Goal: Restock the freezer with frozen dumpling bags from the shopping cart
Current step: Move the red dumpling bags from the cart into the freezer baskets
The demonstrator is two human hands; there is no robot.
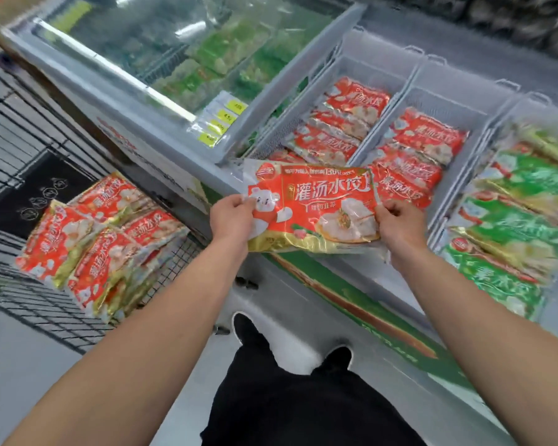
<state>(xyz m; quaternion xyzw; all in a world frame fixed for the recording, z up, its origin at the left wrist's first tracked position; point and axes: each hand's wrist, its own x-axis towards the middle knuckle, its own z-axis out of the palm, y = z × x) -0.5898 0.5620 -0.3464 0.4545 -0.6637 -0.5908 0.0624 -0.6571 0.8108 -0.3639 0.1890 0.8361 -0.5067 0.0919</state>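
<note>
I hold a red and gold dumpling bag (316, 207) flat above the freezer's front rim (335, 268). My left hand (232, 217) grips its left edge and my right hand (400, 225) pinches its right edge. Just beyond it, two white freezer baskets hold more red bags: one basket (332, 130) to the left, the other (422, 156) to the right. Several red bags (91, 239) lie piled in the black wire shopping cart (29, 300) at my left.
Green bags (512, 226) fill the basket at the right. A sliding glass lid (161, 59) covers the freezer's left half, with yellow price tags (221, 123) at its edge. My black shoes (248, 329) stand close to the freezer front.
</note>
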